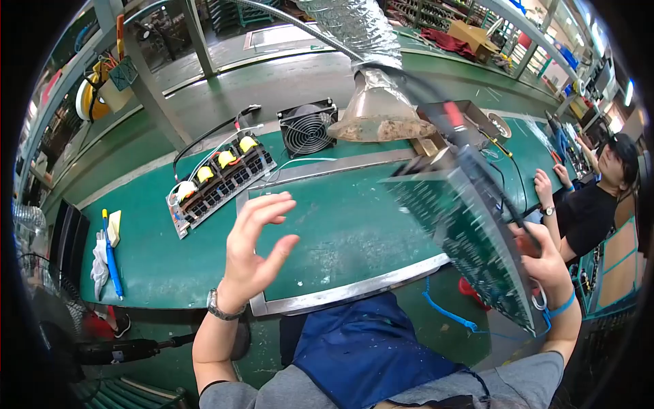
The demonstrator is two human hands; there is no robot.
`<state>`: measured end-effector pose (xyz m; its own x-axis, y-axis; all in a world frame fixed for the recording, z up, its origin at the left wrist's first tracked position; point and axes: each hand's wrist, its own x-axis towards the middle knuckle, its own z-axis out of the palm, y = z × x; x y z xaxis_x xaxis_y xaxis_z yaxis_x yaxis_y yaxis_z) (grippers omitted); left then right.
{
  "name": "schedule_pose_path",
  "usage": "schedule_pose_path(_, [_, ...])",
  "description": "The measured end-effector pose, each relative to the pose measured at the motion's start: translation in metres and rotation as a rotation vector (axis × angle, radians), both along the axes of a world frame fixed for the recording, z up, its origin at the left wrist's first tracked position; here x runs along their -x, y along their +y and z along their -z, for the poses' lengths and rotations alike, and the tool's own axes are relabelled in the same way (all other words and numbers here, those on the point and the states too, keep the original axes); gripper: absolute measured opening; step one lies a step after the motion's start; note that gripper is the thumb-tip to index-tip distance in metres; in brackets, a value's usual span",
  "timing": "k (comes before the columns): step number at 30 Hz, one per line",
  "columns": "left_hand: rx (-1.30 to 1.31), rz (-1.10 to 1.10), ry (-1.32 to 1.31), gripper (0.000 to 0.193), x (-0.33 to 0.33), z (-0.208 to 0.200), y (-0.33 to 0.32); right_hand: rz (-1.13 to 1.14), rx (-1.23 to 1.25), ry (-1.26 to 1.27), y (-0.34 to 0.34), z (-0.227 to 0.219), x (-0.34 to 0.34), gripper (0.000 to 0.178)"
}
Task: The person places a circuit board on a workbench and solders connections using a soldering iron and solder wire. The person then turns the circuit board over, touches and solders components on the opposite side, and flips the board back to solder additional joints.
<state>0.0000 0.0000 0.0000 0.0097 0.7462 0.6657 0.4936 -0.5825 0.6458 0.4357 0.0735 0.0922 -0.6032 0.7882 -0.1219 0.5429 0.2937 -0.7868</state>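
Note:
My right hand point(545, 262) grips the edge of a large green circuit board point(470, 235), holding it tilted and blurred above the right side of the bench. My left hand point(255, 245) hovers open above the green bench mat point(354, 225), fingers spread, holding nothing. A watch sits on my left wrist and a blue strap with a coiled cord hangs from my right wrist. A second circuit board point(218, 183) with yellow coils and black parts lies flat on the bench, far left of my left hand.
A small black fan point(308, 127) stands at the back beside a silver extraction duct and hood point(371, 102). A blue-handled brush point(112, 255) and a white cloth lie at the left edge. Another person point(593, 204) in black sits at the right.

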Motion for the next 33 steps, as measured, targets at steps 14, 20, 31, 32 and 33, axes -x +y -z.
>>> schedule_pose_path(14, [0.252,-0.318,0.393,0.063,0.028,0.052,0.025,0.504,0.402,0.799,0.305,-0.017,0.017,0.021])
schedule_pose_path(20, [0.313,-0.253,0.442,0.022,0.023,0.077,0.033,0.997,0.417,0.817,0.466,0.019,0.076,0.027])
schedule_pose_path(31, [0.425,-0.188,0.383,0.026,0.026,0.073,0.030,0.684,0.320,0.840,0.605,0.143,0.142,0.027])
schedule_pose_path(32, [0.424,-0.185,0.380,0.026,0.026,0.075,0.032,0.573,0.287,0.839,0.608,0.143,0.133,0.030])
schedule_pose_path(33, [0.418,-0.165,0.369,0.025,0.029,0.076,0.034,0.463,0.250,0.834,0.610,0.138,0.120,0.033])
